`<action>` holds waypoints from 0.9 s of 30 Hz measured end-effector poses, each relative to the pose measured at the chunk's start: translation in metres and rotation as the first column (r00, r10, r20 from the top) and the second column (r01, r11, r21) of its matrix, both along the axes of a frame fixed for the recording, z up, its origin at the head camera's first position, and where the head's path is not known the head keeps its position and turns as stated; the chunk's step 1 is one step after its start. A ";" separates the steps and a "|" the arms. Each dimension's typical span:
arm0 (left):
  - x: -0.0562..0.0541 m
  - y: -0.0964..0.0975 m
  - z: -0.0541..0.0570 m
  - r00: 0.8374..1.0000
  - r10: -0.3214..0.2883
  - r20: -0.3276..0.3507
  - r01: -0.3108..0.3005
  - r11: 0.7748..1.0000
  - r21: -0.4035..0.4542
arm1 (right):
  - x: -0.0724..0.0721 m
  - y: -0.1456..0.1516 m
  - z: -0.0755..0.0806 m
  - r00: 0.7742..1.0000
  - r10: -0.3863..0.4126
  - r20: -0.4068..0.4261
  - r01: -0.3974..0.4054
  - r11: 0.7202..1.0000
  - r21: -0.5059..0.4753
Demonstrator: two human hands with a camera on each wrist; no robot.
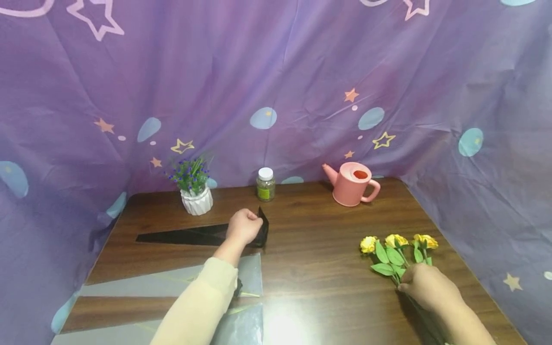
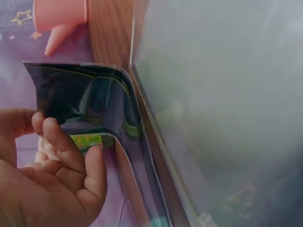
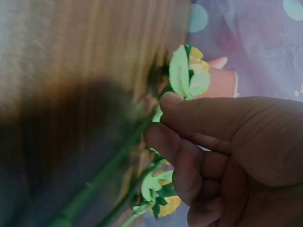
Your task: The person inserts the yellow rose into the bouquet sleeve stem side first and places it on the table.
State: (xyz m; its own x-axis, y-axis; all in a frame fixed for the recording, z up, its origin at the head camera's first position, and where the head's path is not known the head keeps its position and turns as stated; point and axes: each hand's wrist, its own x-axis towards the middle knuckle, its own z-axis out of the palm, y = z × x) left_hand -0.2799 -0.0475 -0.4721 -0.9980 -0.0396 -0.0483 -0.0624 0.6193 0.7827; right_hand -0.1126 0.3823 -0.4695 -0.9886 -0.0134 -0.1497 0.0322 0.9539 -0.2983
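Note:
In the head view my left hand (image 1: 244, 226) pinches the wide, lifted end of a black tapered flower sleeve (image 1: 183, 235) that lies across the table. The left wrist view shows the thumb and fingertips at the edge of this dark film (image 2: 71, 92), which curls upward. On the right side, my right hand (image 1: 431, 287) pinches the green stem (image 3: 111, 163) of a yellow artificial flower (image 1: 368, 245). Two more yellow flowers (image 1: 396, 240) lie beside it, their stems partly hidden by the hand.
Two clear tapered sleeves (image 1: 142, 282) lie at the front left, partly under my left sleeve. Along the back stand a white pot (image 1: 197, 201) with purple flowers, a white-lidded jar (image 1: 265, 185) and a pink watering can (image 1: 350, 187). A purple curtain (image 1: 233, 86) hangs behind.

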 end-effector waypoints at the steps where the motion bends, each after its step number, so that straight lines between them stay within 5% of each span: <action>1: 0.001 -0.001 -0.001 1.000 0.003 0.002 -0.003 1.000 -0.002 | 0.001 -0.001 -0.002 1.000 0.003 -0.004 -0.003 1.000 0.005; 15: 0.003 -0.001 0.003 0.999 -0.045 0.021 0.046 0.999 -0.006 | -0.003 -0.006 -0.012 0.997 0.029 -0.073 -0.033 0.998 -0.060; 23: 0.004 -0.002 0.004 0.999 -0.040 0.006 0.040 0.999 -0.003 | -0.019 -0.026 0.013 0.983 -0.027 -0.180 -0.014 0.975 -0.221; 27: 0.004 -0.001 0.007 0.999 -0.048 0.004 0.048 0.999 0.001 | -0.030 -0.040 0.030 0.976 -0.084 -0.203 0.010 0.941 -0.339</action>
State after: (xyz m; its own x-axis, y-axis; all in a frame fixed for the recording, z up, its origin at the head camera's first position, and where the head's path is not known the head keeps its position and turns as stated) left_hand -0.2758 -0.0485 -0.4649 -0.9986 0.0087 -0.0526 -0.0358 0.6207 0.7832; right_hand -0.1425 0.3418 -0.4398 -0.9975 0.0207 0.0677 -0.0245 0.7965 -0.6041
